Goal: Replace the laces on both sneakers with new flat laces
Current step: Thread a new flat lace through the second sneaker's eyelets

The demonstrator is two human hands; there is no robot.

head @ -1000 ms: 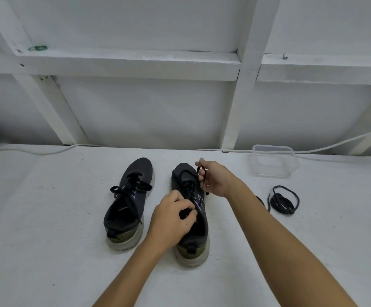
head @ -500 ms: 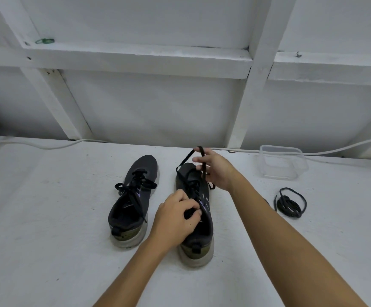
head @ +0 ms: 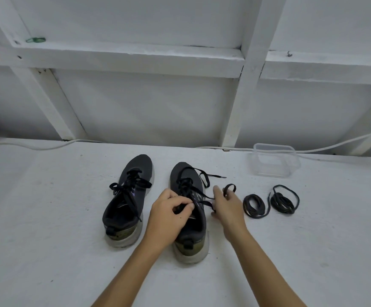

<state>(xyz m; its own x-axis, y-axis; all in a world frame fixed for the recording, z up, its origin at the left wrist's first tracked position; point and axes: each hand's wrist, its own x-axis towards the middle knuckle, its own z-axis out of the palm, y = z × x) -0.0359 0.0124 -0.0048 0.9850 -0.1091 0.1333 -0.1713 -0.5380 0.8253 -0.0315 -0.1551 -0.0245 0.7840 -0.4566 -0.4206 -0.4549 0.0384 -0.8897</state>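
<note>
We see two dark sneakers side by side on the white desk: the left sneaker tied, the right sneaker with its lace loosened. The left hand pinches that lace at the tongue with curled fingers, while the right hand rests just beside the shoe, fingers relaxed and holding nothing. Two coiled laces lie to its right.

Dark grey sneakers (olive heels, purple accents), black laces, white table

clear plastic tub, white cable along wall, green band on beam
</note>
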